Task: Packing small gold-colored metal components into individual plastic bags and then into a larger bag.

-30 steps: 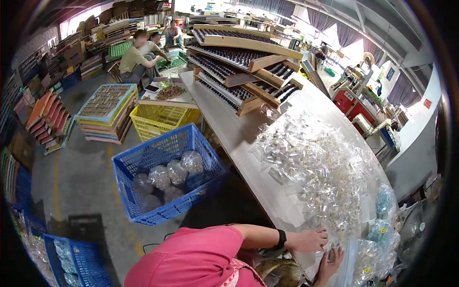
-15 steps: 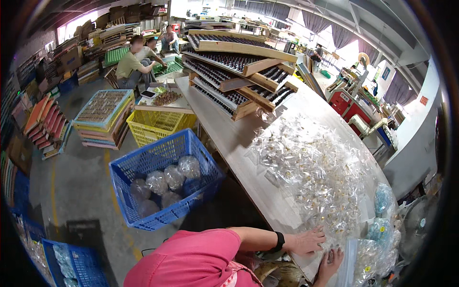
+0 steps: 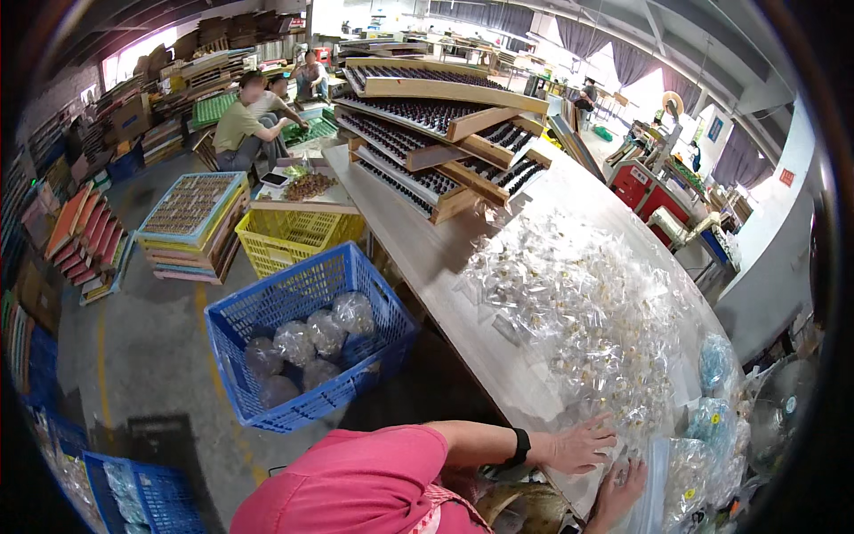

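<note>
The person is reaching into the near edge of a heap of small clear packets [image 3: 587,311] spread over the long counter [image 3: 427,258]. The left hand [image 3: 583,445] is lying flat on the packets with fingers spread wide, holding nothing that can be seen. The right hand [image 3: 623,485] is resting just below it against a large clear bag [image 3: 663,485] at the counter's edge; whether it is gripping the bag cannot be told. The step in hand looks like gathering packets toward that bag, so the next move would call for a sweep or pinch of a few packets without scattering the rest. The packets are glossy, crinkled and piled loosely, each showing small pale pieces inside. A blue crate [image 3: 307,343] holding filled bags is standing on the floor beside the counter.
</note>
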### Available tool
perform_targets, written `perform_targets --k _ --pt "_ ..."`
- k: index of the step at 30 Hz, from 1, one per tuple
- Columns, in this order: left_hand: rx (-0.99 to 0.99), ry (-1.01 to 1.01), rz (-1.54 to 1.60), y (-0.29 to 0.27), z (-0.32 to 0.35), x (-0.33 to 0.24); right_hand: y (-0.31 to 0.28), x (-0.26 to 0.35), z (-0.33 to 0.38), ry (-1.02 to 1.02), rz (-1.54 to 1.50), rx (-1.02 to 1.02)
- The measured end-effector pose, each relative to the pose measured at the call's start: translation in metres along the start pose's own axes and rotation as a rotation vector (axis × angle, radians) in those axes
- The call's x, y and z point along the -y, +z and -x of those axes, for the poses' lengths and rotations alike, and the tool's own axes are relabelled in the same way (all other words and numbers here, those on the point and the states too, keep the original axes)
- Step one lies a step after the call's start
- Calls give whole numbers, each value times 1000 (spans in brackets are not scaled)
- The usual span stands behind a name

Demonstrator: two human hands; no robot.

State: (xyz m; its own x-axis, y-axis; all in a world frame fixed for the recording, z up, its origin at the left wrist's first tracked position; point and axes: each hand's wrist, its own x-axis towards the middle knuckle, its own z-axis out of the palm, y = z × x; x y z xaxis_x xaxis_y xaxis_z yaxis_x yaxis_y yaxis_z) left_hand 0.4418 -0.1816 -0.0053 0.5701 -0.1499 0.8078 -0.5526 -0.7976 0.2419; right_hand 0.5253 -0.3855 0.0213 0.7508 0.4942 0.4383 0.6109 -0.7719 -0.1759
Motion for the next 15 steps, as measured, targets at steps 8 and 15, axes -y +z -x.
perform_targets --k 8,15 --pt "-242 235 -14 -23 -8 -10 5 -10 4 -103 -100 -243" --pt "-126 323 97 -102 44 -39 2 -11 1 -99 -198 -277"
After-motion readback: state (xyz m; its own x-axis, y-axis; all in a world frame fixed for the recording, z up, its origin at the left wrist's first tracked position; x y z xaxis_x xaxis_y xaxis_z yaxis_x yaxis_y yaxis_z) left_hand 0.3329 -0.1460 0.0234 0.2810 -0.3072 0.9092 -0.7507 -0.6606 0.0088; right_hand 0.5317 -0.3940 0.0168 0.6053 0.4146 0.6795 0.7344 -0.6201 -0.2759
